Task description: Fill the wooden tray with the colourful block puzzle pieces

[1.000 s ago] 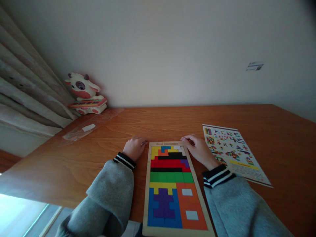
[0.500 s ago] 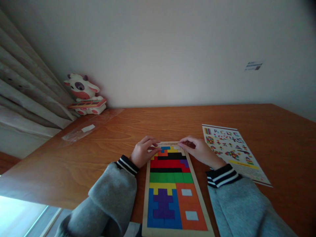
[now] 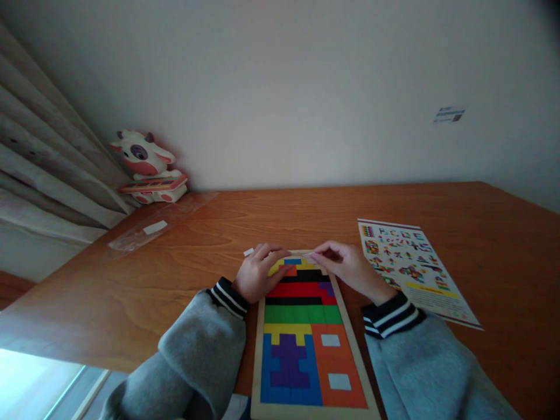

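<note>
A wooden tray puzzle (image 3: 259, 361) lies lengthwise before me, filled with flat blocks in blue, purple, orange, green, red, black and yellow. Over its far left corner rests my left hand (image 3: 260, 273), thumb and fingers apart, covering some yellow and orange blocks. Just beyond that hand, a small white piece (image 3: 248, 252) shows on the table. My right hand (image 3: 350, 268) is at the far right corner with thumb and forefinger pinched together. Something pale is at its fingertips, too small to make out. Two whitish openings show in the orange area nearest me.
A printed pattern sheet (image 3: 415, 265) lies right of the puzzle on the wooden table (image 3: 210, 233). At the back left stand a toy cow with a keyboard (image 3: 151, 166) and, in front of it, a clear plastic wrapper (image 3: 131, 240). A curtain (image 3: 52, 157) hangs at left.
My left hand has shifted right, further over the puzzle's far end, and the small white piece now shows behind it. My right hand's fingertips have moved slightly left along the far edge.
</note>
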`<state>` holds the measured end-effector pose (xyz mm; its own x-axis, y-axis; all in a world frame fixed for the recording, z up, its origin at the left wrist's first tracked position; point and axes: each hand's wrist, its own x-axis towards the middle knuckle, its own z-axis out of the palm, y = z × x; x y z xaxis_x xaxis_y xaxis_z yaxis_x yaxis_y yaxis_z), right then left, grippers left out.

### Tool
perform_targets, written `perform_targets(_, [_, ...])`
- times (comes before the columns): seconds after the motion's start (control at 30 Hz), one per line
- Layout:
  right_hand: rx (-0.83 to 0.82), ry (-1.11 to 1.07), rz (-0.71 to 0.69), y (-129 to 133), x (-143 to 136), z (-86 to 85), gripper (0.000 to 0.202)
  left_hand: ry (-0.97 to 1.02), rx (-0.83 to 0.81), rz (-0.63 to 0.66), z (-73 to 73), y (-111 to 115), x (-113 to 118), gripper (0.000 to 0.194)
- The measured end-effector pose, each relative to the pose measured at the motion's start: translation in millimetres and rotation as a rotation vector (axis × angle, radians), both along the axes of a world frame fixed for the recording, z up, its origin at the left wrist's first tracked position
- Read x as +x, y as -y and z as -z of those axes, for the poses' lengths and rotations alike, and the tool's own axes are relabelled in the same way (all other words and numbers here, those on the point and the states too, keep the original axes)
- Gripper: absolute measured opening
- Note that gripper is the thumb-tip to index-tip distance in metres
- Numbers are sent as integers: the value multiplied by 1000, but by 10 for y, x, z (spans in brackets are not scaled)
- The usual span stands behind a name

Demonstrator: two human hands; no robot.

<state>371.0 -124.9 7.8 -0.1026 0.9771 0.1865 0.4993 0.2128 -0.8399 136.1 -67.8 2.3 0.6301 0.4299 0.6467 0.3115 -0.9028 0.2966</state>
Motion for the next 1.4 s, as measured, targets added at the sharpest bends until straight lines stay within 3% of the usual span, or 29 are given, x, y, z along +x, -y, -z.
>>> perform_targets(0.17, [15, -116, 186, -84, 317, 100, 25, -253, 41, -359, -13, -123, -100, 22])
perform_targets(0.3, [6, -28, 171, -97, 379, 132, 25, -482, -18, -604, -9, -200, -207, 23])
perform_targets(0.43, [-13, 33, 127, -93, 395, 153, 26, -635, -109, -696, -35, -202, -214, 24])
perform_targets(0.73, [-69, 65, 94, -108, 417, 227, 27, -625, -172, -534, -9, -230, -226, 29])
perform_targets(0.87, [-84, 53, 82, -110, 411, 226, 26, -588, -138, -535, 5, -237, -223, 23])
perform_targets(1.07, [-86, -78, 89, -114, 395, 244, 27, -511, -127, -465, 68, -241, -209, 23])
perform_targets(1.27, [-163, -184, 56, -116, 400, 285, 23, -301, -45, -327, 117, -249, -198, 20])
perform_targets(1.4, [-114, -94, 97, -117, 423, 269, 20, -159, -45, -224, 121, -208, -144, 18])
